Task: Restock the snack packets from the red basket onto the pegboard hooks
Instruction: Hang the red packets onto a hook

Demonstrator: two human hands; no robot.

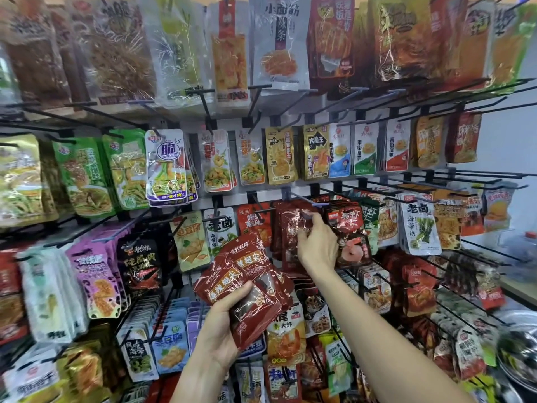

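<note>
Left hand (223, 324) grips a red packet stack (247, 286); right hand (318, 242) pinches 1 hanging packet (293, 228).

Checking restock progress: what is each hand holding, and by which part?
The left hand grips a stack of dark red packets by its lower edge. The right hand pinches one red packet near its top, at the hook.

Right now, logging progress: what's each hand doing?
Left hand: grips a stack of red packets.
Right hand: pinches one red packet at the hook.
</note>
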